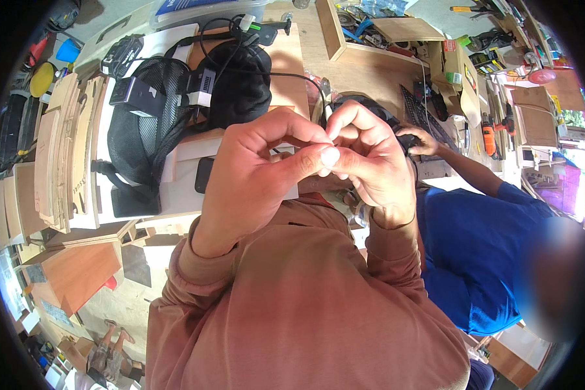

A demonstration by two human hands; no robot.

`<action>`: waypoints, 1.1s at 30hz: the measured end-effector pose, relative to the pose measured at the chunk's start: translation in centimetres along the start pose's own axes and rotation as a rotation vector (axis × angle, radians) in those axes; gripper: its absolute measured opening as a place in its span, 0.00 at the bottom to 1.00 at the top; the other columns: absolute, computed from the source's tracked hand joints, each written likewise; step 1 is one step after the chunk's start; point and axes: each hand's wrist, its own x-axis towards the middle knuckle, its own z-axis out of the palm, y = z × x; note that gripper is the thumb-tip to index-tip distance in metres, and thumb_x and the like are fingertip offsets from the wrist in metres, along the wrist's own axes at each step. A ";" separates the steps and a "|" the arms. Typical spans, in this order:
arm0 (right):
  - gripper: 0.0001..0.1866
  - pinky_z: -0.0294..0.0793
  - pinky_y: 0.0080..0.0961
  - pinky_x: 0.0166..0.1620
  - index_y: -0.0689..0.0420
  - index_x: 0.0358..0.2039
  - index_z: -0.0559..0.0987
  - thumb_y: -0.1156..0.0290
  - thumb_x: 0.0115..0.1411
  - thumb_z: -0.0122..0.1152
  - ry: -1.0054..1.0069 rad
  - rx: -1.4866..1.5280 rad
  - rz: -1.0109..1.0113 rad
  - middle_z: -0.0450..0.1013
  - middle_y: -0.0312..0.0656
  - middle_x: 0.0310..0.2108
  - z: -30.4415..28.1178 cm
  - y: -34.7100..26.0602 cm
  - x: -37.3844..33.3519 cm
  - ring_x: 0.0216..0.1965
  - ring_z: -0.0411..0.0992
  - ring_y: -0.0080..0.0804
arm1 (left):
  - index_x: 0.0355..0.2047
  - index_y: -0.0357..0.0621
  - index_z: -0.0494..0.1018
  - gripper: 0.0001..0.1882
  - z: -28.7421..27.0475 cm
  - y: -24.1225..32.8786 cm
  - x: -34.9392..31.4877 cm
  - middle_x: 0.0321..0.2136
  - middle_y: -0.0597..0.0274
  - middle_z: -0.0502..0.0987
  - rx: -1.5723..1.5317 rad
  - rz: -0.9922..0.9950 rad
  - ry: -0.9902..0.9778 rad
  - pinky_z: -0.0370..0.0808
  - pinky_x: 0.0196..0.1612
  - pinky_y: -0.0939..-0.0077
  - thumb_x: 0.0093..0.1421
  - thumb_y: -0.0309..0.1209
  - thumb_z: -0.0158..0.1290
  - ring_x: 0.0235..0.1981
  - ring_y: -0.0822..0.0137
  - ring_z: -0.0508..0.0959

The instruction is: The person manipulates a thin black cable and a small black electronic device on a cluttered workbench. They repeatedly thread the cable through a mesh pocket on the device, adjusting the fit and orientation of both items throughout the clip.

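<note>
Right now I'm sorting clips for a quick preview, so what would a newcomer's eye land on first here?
First, the left hand and right hand, raised mid-frame with fingertips pinched together; whatever they pinch is too small to make out. Behind them on the wooden workbench lies a black mesh harness with boxes and cables. At the right, a co-worker in a blue shirt reaches a hand onto the bench.

single view only: a fisheye camera worn on the head, facing steeply down and very near the two raised hands, left hand (253, 175) and right hand (370, 162). the workbench (370, 71) lies beyond; straight edges bend toward the dark round rim.
</note>
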 end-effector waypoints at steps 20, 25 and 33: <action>0.12 0.72 0.17 0.41 0.60 0.49 0.80 0.77 0.66 0.68 -0.147 -0.472 -0.030 0.81 0.36 0.32 -2.7 -1.3 4.3 0.35 0.76 0.16 | 0.40 0.34 0.82 0.05 -4.2 2.8 -0.1 0.30 0.60 0.80 0.861 -0.048 0.061 0.73 0.39 0.76 0.66 0.23 0.60 0.33 0.71 0.79; 0.11 0.74 0.17 0.42 0.61 0.48 0.80 0.77 0.66 0.68 -0.119 -0.460 0.011 0.82 0.37 0.33 -2.6 -1.7 4.5 0.35 0.78 0.18 | 0.38 0.33 0.81 0.05 -4.2 2.9 -0.5 0.29 0.57 0.78 0.898 -0.023 0.099 0.73 0.37 0.74 0.65 0.23 0.60 0.31 0.67 0.79; 0.09 0.77 0.21 0.45 0.60 0.45 0.81 0.78 0.65 0.68 -0.114 -0.429 0.018 0.83 0.38 0.34 -2.7 -1.6 4.7 0.38 0.79 0.20 | 0.37 0.32 0.81 0.04 -4.5 2.7 -0.8 0.28 0.56 0.78 0.968 0.033 0.112 0.72 0.34 0.73 0.65 0.22 0.59 0.28 0.65 0.78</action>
